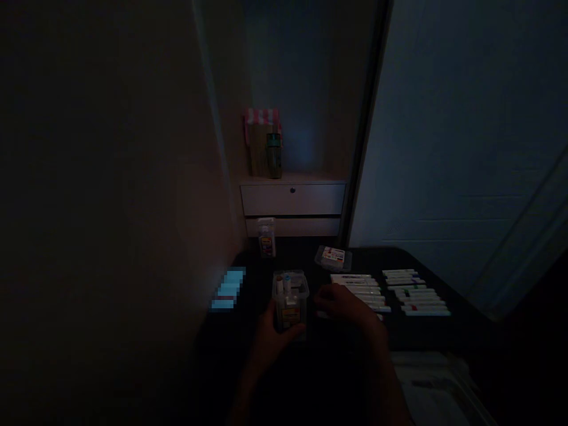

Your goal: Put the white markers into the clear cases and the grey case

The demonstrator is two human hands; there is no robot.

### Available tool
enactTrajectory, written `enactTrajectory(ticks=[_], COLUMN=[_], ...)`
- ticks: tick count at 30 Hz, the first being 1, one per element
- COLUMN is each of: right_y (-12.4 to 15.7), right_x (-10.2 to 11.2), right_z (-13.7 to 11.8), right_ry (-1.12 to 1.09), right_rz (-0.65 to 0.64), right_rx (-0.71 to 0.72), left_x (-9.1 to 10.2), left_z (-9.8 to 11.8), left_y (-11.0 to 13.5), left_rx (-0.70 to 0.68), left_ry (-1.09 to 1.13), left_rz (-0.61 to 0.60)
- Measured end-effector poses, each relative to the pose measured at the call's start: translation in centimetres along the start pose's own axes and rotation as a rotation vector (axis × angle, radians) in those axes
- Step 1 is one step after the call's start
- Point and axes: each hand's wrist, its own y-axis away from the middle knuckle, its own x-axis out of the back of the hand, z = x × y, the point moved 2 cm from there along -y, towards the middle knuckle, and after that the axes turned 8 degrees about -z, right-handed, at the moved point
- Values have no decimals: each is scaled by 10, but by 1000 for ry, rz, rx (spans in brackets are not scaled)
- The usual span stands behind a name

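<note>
My left hand (270,334) is wrapped around the lower left and front of a clear plastic container (303,296), which stands upright on the dark table. Inside it, a brown-tipped marker (279,284) and a blue-tipped marker (287,283) show at the top, and a printed label is on its front. To the right of the container, my right hand (339,302) hovers low over a row of white markers (359,283), fingers curled together. A white marker partly shows beneath that hand. Dimness and the hand itself hide what its fingertips hold, if anything.
More white markers (415,293) lie in a row at the right. A clear lid (332,257) with a label and another clear labelled pack (267,238) are at the back. A pixelated bright patch (228,289) is at the left. Behind stand drawers (293,201) and a bottle (274,157).
</note>
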Motion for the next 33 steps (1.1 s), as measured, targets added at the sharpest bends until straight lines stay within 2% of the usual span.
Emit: enactTrajectory(ticks=[4, 15, 20, 27, 33], right_y=[-3, -17, -18, -19, -12], right_x=[-7, -23, -24, -18, -6], right_z=[3, 0, -11, -17, -13], right_ry=[-11, 35, 94, 128, 89], right_rz=[-76, -89, -53, 27, 191], right_rx=[-161, -235, -179, 10, 159], left_x=[-1, -2, -1, -2, 0], left_z=[-1, 0, -3, -6, -9], left_y=[-1, -3, -3, -4, -4], left_rx=[-5, -50, -12, -29, -13], left_ry=[-27, -17, -23, -16, -5], left_rz=[-31, -73, -33, -37, -5])
